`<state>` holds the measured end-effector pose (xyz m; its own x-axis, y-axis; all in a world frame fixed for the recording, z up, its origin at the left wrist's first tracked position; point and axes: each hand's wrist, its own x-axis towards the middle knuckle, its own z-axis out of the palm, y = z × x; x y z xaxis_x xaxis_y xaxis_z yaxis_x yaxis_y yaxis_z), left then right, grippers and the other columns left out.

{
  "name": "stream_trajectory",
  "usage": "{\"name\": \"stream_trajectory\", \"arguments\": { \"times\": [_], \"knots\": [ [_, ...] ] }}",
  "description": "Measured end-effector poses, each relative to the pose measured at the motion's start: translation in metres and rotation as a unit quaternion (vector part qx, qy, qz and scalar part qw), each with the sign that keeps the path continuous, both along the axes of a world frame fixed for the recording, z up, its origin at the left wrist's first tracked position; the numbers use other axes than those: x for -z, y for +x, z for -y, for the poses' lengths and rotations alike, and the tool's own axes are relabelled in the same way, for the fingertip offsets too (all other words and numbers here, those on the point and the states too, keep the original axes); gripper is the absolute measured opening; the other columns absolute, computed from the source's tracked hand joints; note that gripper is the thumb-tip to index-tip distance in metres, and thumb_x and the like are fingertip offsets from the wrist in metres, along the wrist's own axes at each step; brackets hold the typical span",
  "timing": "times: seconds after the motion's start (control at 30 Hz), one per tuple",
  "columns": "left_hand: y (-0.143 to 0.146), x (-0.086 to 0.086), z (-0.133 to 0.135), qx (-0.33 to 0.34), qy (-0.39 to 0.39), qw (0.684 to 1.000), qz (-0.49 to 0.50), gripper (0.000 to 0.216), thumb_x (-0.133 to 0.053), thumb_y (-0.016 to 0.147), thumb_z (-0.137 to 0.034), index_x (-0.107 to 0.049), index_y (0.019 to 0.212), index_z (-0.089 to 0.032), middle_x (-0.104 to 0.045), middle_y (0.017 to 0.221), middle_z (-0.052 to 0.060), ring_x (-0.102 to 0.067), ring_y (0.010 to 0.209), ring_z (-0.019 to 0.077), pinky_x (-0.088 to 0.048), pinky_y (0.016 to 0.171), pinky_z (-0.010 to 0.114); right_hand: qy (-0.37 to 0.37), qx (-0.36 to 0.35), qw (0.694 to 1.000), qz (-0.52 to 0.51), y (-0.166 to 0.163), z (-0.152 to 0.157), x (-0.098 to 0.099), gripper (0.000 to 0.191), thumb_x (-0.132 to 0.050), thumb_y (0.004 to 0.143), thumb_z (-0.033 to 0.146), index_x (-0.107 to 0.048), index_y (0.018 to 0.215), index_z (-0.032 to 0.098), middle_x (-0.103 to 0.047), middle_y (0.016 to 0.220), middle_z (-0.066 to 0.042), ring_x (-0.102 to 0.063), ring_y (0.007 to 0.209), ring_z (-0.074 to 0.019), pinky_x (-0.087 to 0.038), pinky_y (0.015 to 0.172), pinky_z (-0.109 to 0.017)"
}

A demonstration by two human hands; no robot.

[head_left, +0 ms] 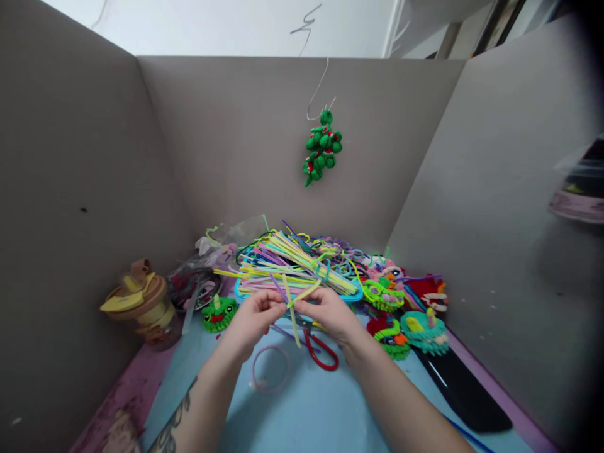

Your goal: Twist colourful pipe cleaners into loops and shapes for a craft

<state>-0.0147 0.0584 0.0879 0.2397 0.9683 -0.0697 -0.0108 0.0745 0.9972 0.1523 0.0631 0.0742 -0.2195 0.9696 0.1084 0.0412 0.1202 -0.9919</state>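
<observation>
My left hand (pixel 252 321) and my right hand (pixel 328 313) meet over the blue table surface (pixel 302 409), fingers pinched together. Between them they hold thin pipe cleaners (pixel 293 308), a yellow-green one crossed with a purple one. Just behind the hands lies a big heap of coloured pipe cleaners (pixel 292 264) on a blue tray. A pink ring (pixel 270 370) and a red loop (pixel 321 352) of pipe cleaner lie flat on the table below the hands.
Grey cardboard walls (pixel 85 189) enclose the table on three sides. A green pipe-cleaner bunch (pixel 321 151) hangs on a wire from the back wall. A brown lidded cup (pixel 141 302) stands left. Finished pipe-cleaner figures (pixel 415 314) lie right, with a black flat object (pixel 465 393).
</observation>
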Motion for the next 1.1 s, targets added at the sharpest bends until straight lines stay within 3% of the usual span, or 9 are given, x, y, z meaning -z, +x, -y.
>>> {"name": "stream_trajectory", "arguments": {
  "times": [0.17,0.3,0.4,0.5,0.57,0.87,1.1],
  "knots": [
    [0.0,0.0,0.001,0.005,0.085,0.994,-0.075,0.026,-0.069,0.064,-0.038,-0.058,0.055,-0.015,-0.046,0.053,-0.002,-0.038,0.052,0.0104,-0.028,0.049,0.021,-0.009,0.008,1.0,-0.002,0.001,0.001,0.002,0.019,-0.069,0.066,0.032,-0.064,0.063,0.014,-0.053,0.054,0.004,-0.044,0.052,-0.0103,-0.034,0.052,-0.023],
    [0.0,0.0,0.001,0.0,0.1,0.988,-0.116,0.032,-0.067,0.064,-0.038,-0.052,0.047,-0.016,-0.04,0.048,-0.004,-0.034,0.05,0.0104,-0.025,0.048,0.021,0.068,0.119,0.99,-0.036,0.011,-0.001,-0.004,0.027,-0.068,0.069,0.032,-0.064,0.094,0.021,-0.062,0.087,-0.001,-0.055,0.081,-0.0166,-0.042,0.071,-0.027],
    [0.004,0.003,0.002,0.039,0.097,0.985,-0.138,0.029,-0.065,0.066,-0.038,-0.055,0.05,-0.016,-0.042,0.049,-0.003,-0.034,0.051,0.0109,-0.025,0.048,0.021,0.12,0.099,0.987,0.035,0.013,0.0,-0.009,0.021,-0.068,0.069,0.028,-0.068,0.089,0.022,-0.061,0.101,-0.005,-0.054,0.099,-0.0208,-0.039,0.086,-0.032],
    [0.01,0.005,0.005,0.066,0.095,0.979,-0.168,0.029,-0.063,0.067,-0.037,-0.054,0.051,-0.016,-0.041,0.049,-0.003,-0.033,0.051,0.0109,-0.024,0.049,0.022,0.119,0.069,0.988,0.066,0.009,0.003,-0.013,0.003,-0.068,0.067,0.022,-0.068,0.066,0.019,-0.061,0.092,-0.005,-0.056,0.095,-0.0208,-0.038,0.088,-0.034],
    [0.014,0.005,0.007,0.073,0.091,0.977,-0.179,0.029,-0.062,0.069,-0.036,-0.053,0.051,-0.016,-0.039,0.05,-0.003,-0.032,0.051,0.0106,-0.023,0.049,0.022,0.112,0.076,0.989,0.058,0.007,0.003,-0.013,0.008,-0.067,0.067,0.02,-0.066,0.059,0.019,-0.06,0.088,-0.004,-0.056,0.091,-0.0194,-0.038,0.086,-0.033],
    [0.016,0.002,0.008,0.067,0.092,0.978,-0.173,0.028,-0.061,0.069,-0.036,-0.053,0.05,-0.016,-0.043,0.051,-0.003,-0.035,0.052,0.0109,-0.027,0.051,0.022,0.117,0.131,0.984,-0.019,0.009,-0.003,-0.005,0.016,-0.067,0.068,0.026,-0.06,0.055,0.019,-0.051,0.074,0.0,-0.051,0.075,-0.0156,-0.038,0.073,-0.029],
    [0.015,0.004,0.007,0.079,0.071,0.983,-0.153,0.025,-0.063,0.069,-0.035,-0.058,0.057,-0.014,-0.048,0.056,-0.002,-0.04,0.057,0.0115,-0.031,0.055,0.022,0.102,0.117,0.988,-0.016,0.009,-0.006,-0.002,0.021,-0.066,0.069,0.027,-0.057,0.053,0.018,-0.051,0.067,0.001,-0.05,0.07,-0.0149,-0.037,0.069,-0.028]
  ]
}}
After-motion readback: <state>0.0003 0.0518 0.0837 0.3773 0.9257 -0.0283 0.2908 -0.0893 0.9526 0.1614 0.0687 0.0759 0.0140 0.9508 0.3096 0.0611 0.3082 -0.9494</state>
